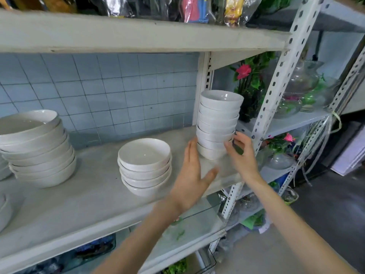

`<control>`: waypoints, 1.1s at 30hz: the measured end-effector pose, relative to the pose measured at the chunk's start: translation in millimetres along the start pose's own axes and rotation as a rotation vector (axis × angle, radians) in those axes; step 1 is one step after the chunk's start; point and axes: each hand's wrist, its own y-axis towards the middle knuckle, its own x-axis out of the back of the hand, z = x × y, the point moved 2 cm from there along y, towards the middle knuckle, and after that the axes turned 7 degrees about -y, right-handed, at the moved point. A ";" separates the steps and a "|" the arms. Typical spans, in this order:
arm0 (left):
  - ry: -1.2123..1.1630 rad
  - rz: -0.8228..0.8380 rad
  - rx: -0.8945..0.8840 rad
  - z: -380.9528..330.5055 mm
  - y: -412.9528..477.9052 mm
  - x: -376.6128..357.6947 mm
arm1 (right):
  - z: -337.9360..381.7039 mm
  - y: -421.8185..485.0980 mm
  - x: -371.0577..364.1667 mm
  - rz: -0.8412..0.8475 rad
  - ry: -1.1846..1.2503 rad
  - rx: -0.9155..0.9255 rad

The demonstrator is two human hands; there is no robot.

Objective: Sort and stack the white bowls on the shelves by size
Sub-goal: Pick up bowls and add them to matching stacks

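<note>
Shelf (88, 194): a pale grey board on a slotted metal frame, with a blue tiled wall (108, 95) behind its rear edge.
Small bowl stack (217, 123): a tall, slightly leaning column of small white bowls stood at the shelf's right end, near the rear corner and beside the back upright.
Medium bowl stack (145, 167): a shorter pile of wider white bowls sat mid-shelf, closer to the front edge and clear of the small stack.
Large bowl stack (37, 147): the widest white bowls were piled toward the left end, near the rear edge.
Left hand (192, 175): released, with fingers straight and together; the fingertips lay at the left side of the small stack's lowest bowls, the thumb spread out over the shelf.
Right hand (242, 155): relaxed and loosely cupped at the right side of the same stack, with the thumb tip by the lower bowls; no firm grasp showed.
Upper shelf (138, 34): carried plastic-wrapped goods.
Neighbouring rack: artificial flowers (244, 71) and glass vases (302, 84) stood past the perforated post (276, 80).
</note>
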 end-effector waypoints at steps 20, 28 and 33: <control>0.193 0.189 0.431 57.1 164.2 -2.6 | -34.8 97.6 18.1 0.654 0.007 0.069; 0.243 0.161 0.447 51.0 169.9 -0.2 | -34.7 99.2 18.3 0.571 0.127 0.098; 0.286 0.177 0.443 50.8 174.0 1.4 | -31.2 99.3 17.8 0.552 0.143 0.096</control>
